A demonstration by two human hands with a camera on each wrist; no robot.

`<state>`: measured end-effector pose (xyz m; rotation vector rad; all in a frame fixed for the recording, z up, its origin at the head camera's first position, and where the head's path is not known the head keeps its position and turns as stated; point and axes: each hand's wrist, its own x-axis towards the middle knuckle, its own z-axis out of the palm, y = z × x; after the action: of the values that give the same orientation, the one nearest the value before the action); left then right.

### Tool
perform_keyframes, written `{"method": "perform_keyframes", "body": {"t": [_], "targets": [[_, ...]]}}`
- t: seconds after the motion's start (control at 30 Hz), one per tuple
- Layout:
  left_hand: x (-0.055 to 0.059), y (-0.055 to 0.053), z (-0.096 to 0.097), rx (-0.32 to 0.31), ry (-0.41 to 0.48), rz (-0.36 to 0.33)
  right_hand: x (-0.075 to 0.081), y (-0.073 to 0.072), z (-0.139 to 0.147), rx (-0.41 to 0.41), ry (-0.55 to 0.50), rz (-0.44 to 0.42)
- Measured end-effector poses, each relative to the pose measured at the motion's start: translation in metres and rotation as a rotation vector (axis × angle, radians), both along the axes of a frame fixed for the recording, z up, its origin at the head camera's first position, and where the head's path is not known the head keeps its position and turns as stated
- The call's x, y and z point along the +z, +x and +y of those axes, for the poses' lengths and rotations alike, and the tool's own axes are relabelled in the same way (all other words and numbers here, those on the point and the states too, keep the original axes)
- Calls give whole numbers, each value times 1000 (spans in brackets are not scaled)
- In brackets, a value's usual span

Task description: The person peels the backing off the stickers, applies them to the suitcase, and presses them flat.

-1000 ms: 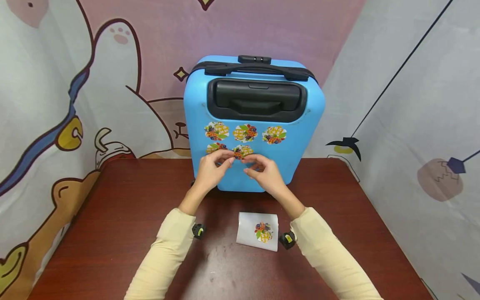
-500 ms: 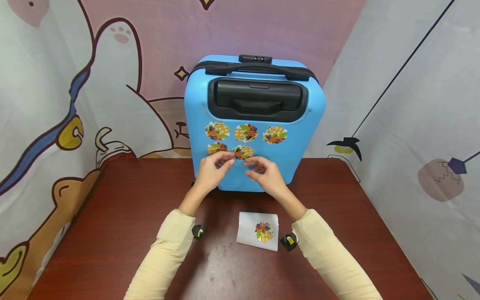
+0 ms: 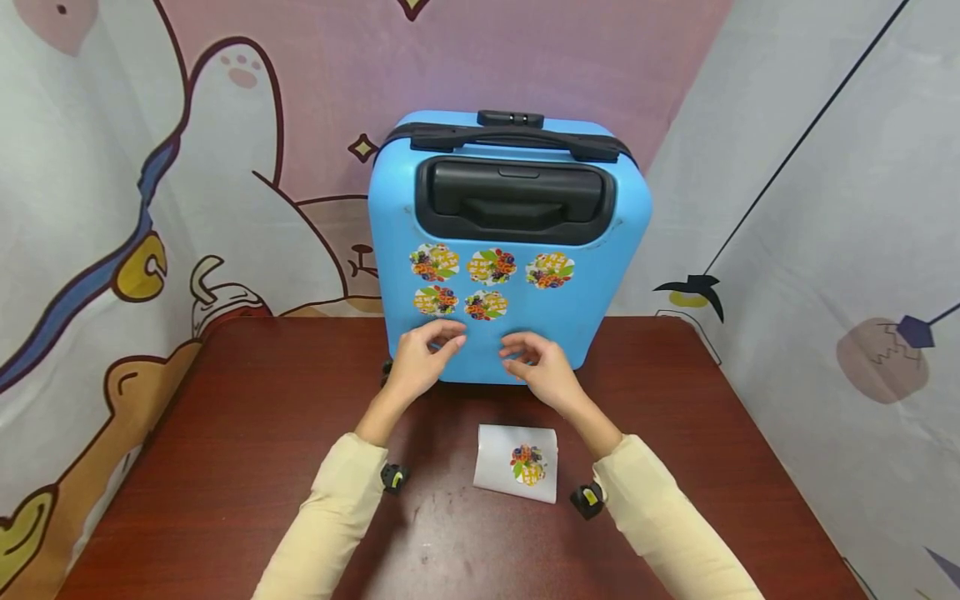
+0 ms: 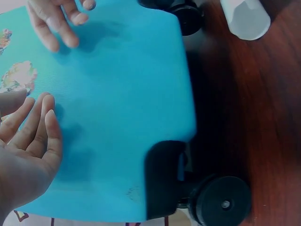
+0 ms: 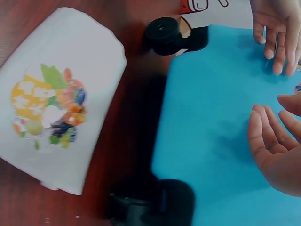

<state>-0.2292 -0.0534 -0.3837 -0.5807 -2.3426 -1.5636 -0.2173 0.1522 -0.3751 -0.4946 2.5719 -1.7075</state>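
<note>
A blue suitcase [image 3: 592, 208] stands upright at the back of the table. Several round fruit stickers are on its face in two rows; the lower row has a left sticker [image 3: 436, 301] and a middle sticker [image 3: 486, 305]. Just below these, my left hand [image 3: 424, 354] is in front of the suitcase with relaxed fingers and holds nothing. Lower right of the middle sticker, my right hand [image 3: 543, 367] is also loosely bent and without anything in it. The left wrist view shows the left hand [image 4: 33, 146] beside the suitcase face; whether it touches is unclear.
On the dark wooden table [image 3: 285, 475], a white backing sheet [image 3: 495, 462] with one fruit sticker [image 3: 528, 465] lies between the forearms, its edge curled. Black wheels [image 4: 223, 202] jut from the suitcase's bottom corners. A printed cloth [image 3: 322, 100] hangs behind.
Both hands have come away from the middle sticker of the lower row, moving down and slightly apart. That sticker stays on the suitcase, and the left one is now fully visible.
</note>
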Motion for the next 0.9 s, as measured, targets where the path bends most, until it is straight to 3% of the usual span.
{"method": "perform_keyframes", "body": {"t": [0.3, 0.5, 0.9], "targets": [[-28, 7, -1, -30, -23, -62, -32, 8, 16, -9, 42, -98], [-52, 15, -1, -80, -68, -161, -53, 17, 28, -32, 62, -195], [-89, 31, 2, -120, -167, -230, -83, 34, 52, -105, 143, -250]]}}
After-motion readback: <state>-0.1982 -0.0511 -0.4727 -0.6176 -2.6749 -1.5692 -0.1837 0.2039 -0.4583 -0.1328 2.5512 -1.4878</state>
